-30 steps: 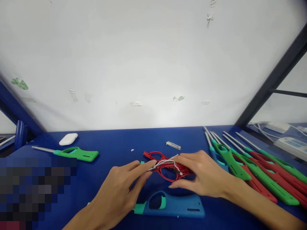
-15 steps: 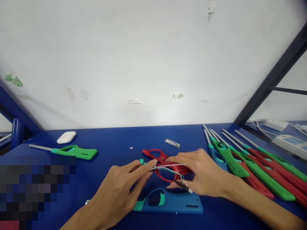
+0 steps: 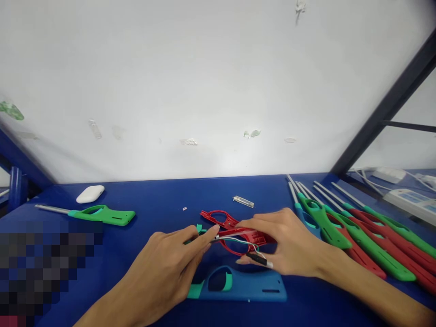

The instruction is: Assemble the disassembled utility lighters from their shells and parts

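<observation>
My left hand (image 3: 173, 259) pinches the end of some thin wires (image 3: 235, 239) between thumb and forefinger. A thin pale tube leads from the same fingertips towards my other hand. My right hand (image 3: 279, 240) grips the handle end of a red lighter casing half (image 3: 235, 249) on the table. Beside its thumb hangs a black piezo igniter (image 3: 257, 259), joined to the white and green wires. Behind lies a second red casing half (image 3: 218, 217), partly hidden by my right fingers. A small turquoise part (image 3: 200, 228) shows by my left forefinger. Nearest me lies a blue lighter (image 3: 248, 287).
Several red, green and blue long lighters (image 3: 361, 236) lie in a row at right. A green lighter (image 3: 112, 215) and a white case (image 3: 90, 194) are at left. A clear tank (image 3: 243, 201) lies towards the white wall (image 3: 218, 81). Metal posts flank the blue table (image 3: 153, 195).
The view has shifted slightly. Both hands keep nearly the same hold, and the black igniter by my right thumb has shifted a little.
</observation>
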`<state>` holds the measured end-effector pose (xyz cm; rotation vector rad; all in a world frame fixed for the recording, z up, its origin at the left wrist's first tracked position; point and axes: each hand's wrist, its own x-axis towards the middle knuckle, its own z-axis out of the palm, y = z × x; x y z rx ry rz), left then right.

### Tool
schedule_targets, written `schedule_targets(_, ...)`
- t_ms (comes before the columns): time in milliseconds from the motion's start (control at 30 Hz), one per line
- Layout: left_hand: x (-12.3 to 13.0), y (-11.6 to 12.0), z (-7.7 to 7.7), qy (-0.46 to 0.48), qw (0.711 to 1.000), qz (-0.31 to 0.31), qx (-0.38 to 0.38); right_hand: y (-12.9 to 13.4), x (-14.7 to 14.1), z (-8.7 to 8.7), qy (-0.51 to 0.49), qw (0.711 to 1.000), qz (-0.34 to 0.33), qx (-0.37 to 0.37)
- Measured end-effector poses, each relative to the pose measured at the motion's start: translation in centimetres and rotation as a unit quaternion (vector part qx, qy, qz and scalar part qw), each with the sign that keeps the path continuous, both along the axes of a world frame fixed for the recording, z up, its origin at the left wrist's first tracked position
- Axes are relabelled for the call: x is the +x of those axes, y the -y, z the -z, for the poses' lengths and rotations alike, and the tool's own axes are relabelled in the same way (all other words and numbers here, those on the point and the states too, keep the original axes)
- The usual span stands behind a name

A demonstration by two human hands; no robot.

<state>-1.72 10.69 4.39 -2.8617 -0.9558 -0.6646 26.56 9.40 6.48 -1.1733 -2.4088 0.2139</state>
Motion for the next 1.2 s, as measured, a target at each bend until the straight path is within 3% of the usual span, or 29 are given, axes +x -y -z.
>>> schedule_targets(200, -0.1, 0.1, 0.4, -0.046, 0.999, -0.014, 0.019, -0.3, 0.0, 0.6, -0.034, 0.999, -0.006, 0.002)
schedule_targets(467, 0.4, 0.2, 0.3, 0.041, 0.997, -0.006, 0.064, -0.1, -0.4, 0.6, -0.064, 0.998, 0.002, -0.028)
schedule_targets(633, 0.5, -0.2, 0.6, 0.086, 0.996, 0.008, -0.033, 0.0, -0.7, 0.9, -0.040, 0.997, 0.022, -0.062)
schedule_targets(767, -0.1, -1.0, 0.5, 0.052, 0.993, -0.007, -0.110, -0.2, -0.7, 0.3, -0.048, 0.994, 0.022, -0.095)
schedule_targets(967, -1.2, -1.9, -0.6, 0.009, 0.985, -0.037, -0.169, -0.5, -0.5, -0.8, -0.088, 0.986, -0.013, -0.142)
schedule_targets(1067, -1.6, -2.3, -1.0, -0.017, 0.981, -0.049, -0.188, -0.8, -0.3, -0.7, -0.099, 0.988, -0.006, -0.121)
schedule_targets(1200, -2.1, -2.8, -0.7, -0.036, 0.982, -0.053, -0.176, -1.8, 0.6, -0.6, -0.128, 0.987, 0.069, -0.074)
